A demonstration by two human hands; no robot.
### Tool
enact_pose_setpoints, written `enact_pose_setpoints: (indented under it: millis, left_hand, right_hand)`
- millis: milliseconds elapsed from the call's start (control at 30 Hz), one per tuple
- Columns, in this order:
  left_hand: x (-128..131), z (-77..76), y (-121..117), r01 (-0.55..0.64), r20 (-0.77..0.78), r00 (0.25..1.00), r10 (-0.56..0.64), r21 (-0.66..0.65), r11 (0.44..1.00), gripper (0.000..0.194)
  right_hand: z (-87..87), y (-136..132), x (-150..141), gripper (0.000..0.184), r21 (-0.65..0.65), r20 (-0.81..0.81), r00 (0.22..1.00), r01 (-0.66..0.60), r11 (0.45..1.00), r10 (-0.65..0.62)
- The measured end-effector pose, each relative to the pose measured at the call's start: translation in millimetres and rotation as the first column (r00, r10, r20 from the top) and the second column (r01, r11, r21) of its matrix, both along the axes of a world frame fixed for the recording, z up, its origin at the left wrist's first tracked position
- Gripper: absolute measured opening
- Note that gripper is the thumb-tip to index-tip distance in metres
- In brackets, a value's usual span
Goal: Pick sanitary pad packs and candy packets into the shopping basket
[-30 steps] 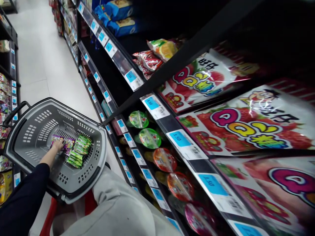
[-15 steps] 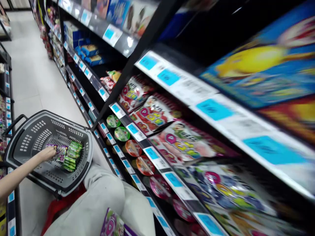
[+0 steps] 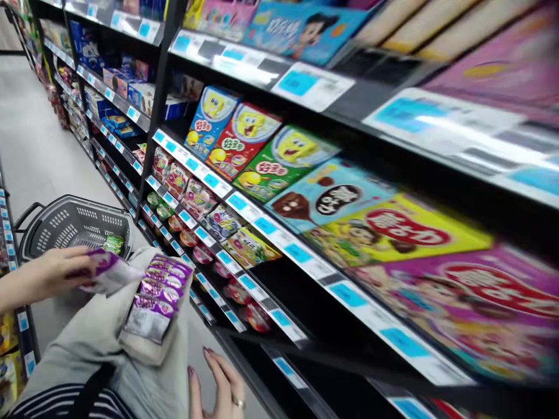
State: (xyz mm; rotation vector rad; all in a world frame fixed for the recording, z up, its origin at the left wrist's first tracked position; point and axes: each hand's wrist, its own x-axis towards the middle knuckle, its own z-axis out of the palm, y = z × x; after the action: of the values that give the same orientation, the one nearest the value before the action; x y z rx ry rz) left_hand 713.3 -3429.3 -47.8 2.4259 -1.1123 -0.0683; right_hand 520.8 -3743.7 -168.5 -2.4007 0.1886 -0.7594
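My left hand comes in from the left edge and is closed on a purple snack packet, held just above my raised knee in grey trousers. A stack of several purple packets lies along that knee. My right hand is at the bottom of the view, below the stack, fingers apart and empty, with a ring on one finger. Behind my left hand stands a grey plastic shopping basket with green packets inside.
Black store shelves with blue price tags run along the right, filled with snack bags and jelly cups. The pale aisle floor stretches away at left. Another shelf edge shows at the far left.
The view has swung up along the shelves. My left hand has left the basket and now holds a purple packet over my knee. The packet stack and my right hand have come into view.
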Motion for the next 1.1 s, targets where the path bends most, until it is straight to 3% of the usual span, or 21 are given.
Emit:
enact_pose_setpoints:
  millis: [67, 100, 200, 267, 433, 600, 700, 767, 867, 1000, 1100]
  left_hand:
    - [-11.4, 15.7, -39.5, 0.232, -0.093, 0.97, -0.224, 0.082, 0.969, 0.022]
    - [-15.9, 15.8, -59.6, 0.323, -0.131, 0.943, -0.307, 0.127, 0.938, 0.021]
    - [-24.5, -8.4, -111.9, 0.504, -0.132, 0.863, -0.487, 0.19, 0.843, 0.024]
    - [-27.7, -34.3, -135.6, 0.518, -0.096, 0.855, -0.509, 0.207, 0.83, 0.027]
    - [-41.0, -83.6, -151.4, 0.427, -0.045, 0.903, -0.426, 0.183, 0.886, 0.035]
    - [-47.9, -94.9, -130.5, 0.375, -0.109, 0.924, -0.367, 0.062, 0.925, 0.021]
    - [-23.2, -91.3, -117.2, 0.255, -0.151, 0.954, -0.26, -0.052, 0.966, 0.018]
    - [3.1, -94.0, -114.0, 0.082, -0.179, 0.979, -0.1, -0.105, 0.991, 0.033]
    - [39.5, -111.6, -120.4, -0.117, -0.277, 0.958, 0.076, -0.135, 0.984, 0.055]
    - [58.5, -141.4, -138.8, -0.172, -0.457, 0.885, 0.083, -0.157, 0.972, 0.039]
    - [57.7, -153.6, -144.7, -0.197, -0.54, 0.838, 0.076, -0.17, 0.966, 0.036]
  right_hand:
    - [-4.1, -0.5, -5.9, 0.024, 0.031, 0.008, 1.0, -0.018, 0.999, 0.018]
    - [-6.7, -1.1, -8.1, 0.023, 0.057, -0.001, 1.0, -0.021, 0.998, 0.021]
    - [-14.4, -2.2, -11.6, 0.023, 0.131, -0.058, 0.995, -0.073, 0.989, 0.081]
    - [-18.7, -0.6, -9.9, 0.022, 0.161, -0.088, 0.987, -0.12, 0.98, 0.135]
    - [-32.9, 14.0, 10.7, 0.032, 0.032, -0.158, 0.964, -0.212, 0.977, 0.214]
    - [-53.5, 41.5, 35.3, 0.067, -0.262, -0.354, 0.934, -0.144, 0.954, 0.043]
    - [-65.5, 57.4, 36.1, 0.075, -0.285, -0.379, 0.925, -0.129, 0.95, 0.012]
    - [-72.9, 63.1, 30.8, 0.08, -0.321, -0.391, 0.92, -0.123, 0.939, -0.013]
    - [-80.5, 63.5, 24.0, 0.074, -0.412, -0.369, 0.93, -0.162, 0.897, -0.001]
    - [-76.5, 58.2, 37.3, 0.066, -0.467, -0.307, 0.937, -0.3, 0.832, 0.166]
    - [-68.3, 55.5, 61.4, 0.068, -0.461, -0.36, 0.91, -0.364, 0.809, 0.204]
